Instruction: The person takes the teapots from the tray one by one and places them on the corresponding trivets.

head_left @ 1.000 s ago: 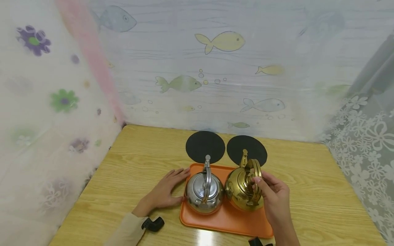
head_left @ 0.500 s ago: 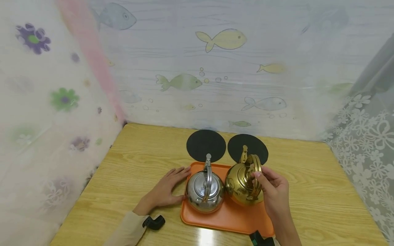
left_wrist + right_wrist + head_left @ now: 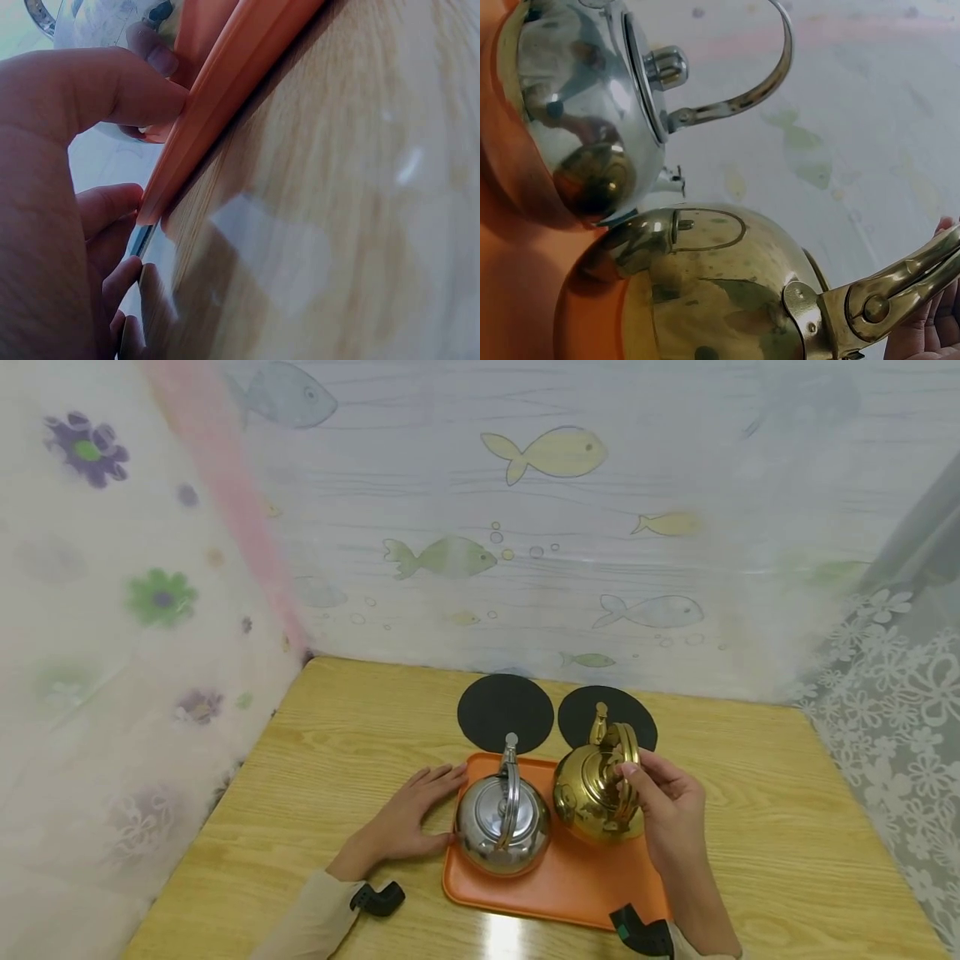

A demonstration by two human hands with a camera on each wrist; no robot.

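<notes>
Right hand (image 3: 667,814) grasps the handle of the gold kettle (image 3: 592,785), holding it at the tray's far right, probably just off the surface. Left hand (image 3: 408,814), fingers relaxed and flat, steadies the orange tray (image 3: 562,893) by its left edge. Two kettles, counting the silver kettle (image 3: 501,822); two black mats (image 3: 505,712) beyond.

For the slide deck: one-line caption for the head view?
Right hand grips the gold kettle by its handle over the orange tray; left hand steadies the tray's edge beside the silver kettle.
</notes>
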